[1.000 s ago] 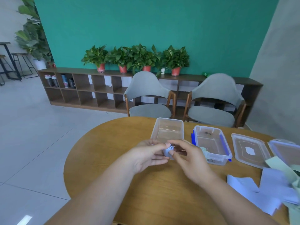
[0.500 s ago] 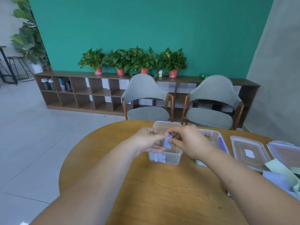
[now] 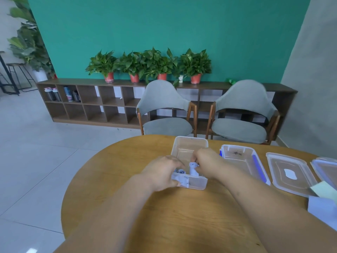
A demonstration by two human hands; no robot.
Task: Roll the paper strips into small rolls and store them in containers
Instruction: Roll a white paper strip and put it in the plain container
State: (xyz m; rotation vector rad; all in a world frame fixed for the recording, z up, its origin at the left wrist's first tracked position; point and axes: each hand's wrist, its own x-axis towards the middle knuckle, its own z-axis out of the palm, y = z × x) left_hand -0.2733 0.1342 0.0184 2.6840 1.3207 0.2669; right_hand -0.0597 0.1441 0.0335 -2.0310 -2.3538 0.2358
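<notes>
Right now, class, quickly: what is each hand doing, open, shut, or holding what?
Left hand: grips the clear container at its near left corner.
Right hand: pinches a pale blue paper roll, upright inside it.

Paper roll: pale blue. Container: clear. Second container, three o'clock of it: clear, blue clasps. Surface: honey-brown woodgrain. Wall: teal. Chairs: grey. Pots: red.

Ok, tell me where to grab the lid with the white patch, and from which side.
Pinch the lid by its raised rim at the near short edge, coming from the front. It lies flat on the table, so only the rim offers hold; a box and a second lid crowd its long sides.
</notes>
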